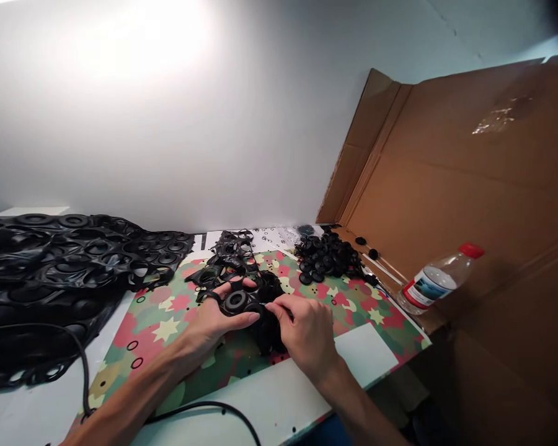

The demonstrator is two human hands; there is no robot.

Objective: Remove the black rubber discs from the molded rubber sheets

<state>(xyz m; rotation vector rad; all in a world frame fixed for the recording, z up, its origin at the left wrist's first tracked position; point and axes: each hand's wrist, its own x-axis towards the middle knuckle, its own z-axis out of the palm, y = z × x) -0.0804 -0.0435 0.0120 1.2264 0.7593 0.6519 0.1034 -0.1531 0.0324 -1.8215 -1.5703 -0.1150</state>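
My left hand (221,313) grips a black rubber piece (235,301) with round moulded rings in it, the thumb along its near side and the fingers spread behind it. Right beside it, my right hand (302,322) is closed in a pinch at the piece's right edge. A small pale tip shows by its fingertips; what it belongs to is hidden in the fist. Dark rubber scraps (267,337) lie bunched under and between both hands. More torn rubber webbing (232,244) trails off behind the left hand.
Large moulded rubber sheets (60,272) are stacked at left. A heap of round black rubber parts (328,254) lies at back right. A red-capped plastic bottle (439,282) leans near the cardboard (469,167). A black cable (199,406) crosses the front; loose rings dot the patterned mat (167,303).
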